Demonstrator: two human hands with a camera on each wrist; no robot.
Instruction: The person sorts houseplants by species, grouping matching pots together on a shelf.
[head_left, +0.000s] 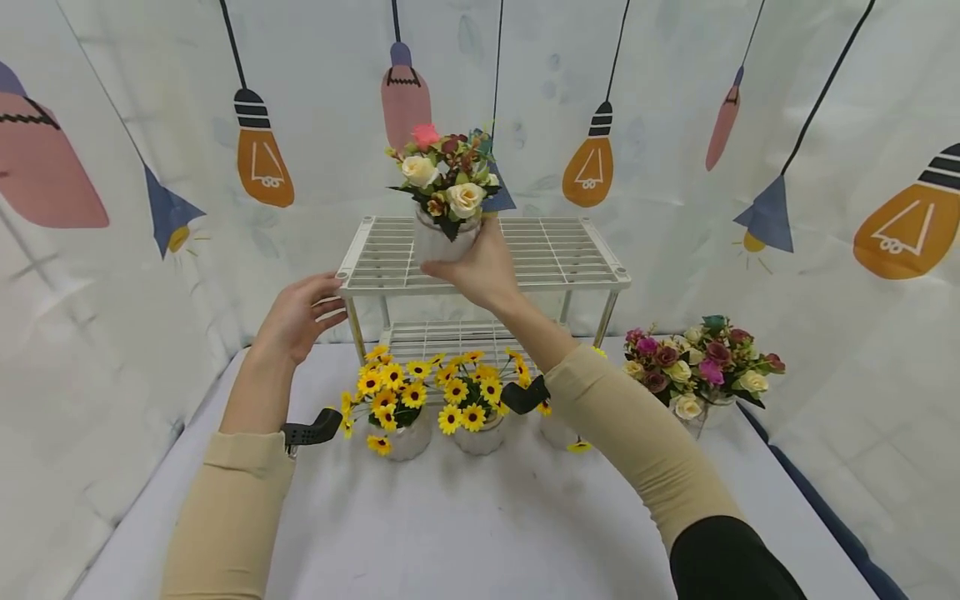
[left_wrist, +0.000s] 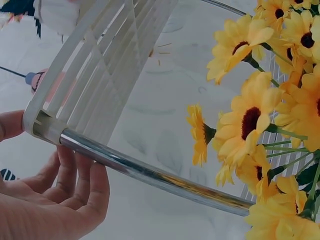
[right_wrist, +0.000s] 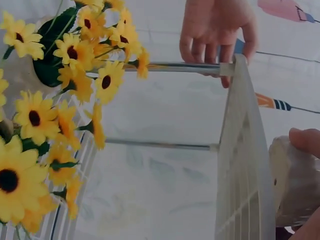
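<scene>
My right hand (head_left: 486, 265) grips a white flower pot (head_left: 433, 242) holding mixed cream, coral and dark red artificial flowers (head_left: 450, 171). The pot is close over the upper shelf of a white two-tier wire rack (head_left: 555, 287). In the right wrist view, the pot's underside (right_wrist: 281, 180) faces the shelf's slats, with the thumb on its side. My left hand (head_left: 296, 321) holds the rack's front left corner. Its thumb lies at the shelf's corner (left_wrist: 34, 117), and its curled fingers (left_wrist: 97, 190) reach round the metal leg (left_wrist: 150, 172).
Yellow daisy-like flowers in white pots (head_left: 408, 440) stand in a row before the lower shelf (head_left: 450, 333); my right arm partly hides the rightmost. Purple and cream potted flowers (head_left: 701, 367) stand to the right on the white table (head_left: 465, 533). A curtain printed with lamps (head_left: 675, 108) hangs behind.
</scene>
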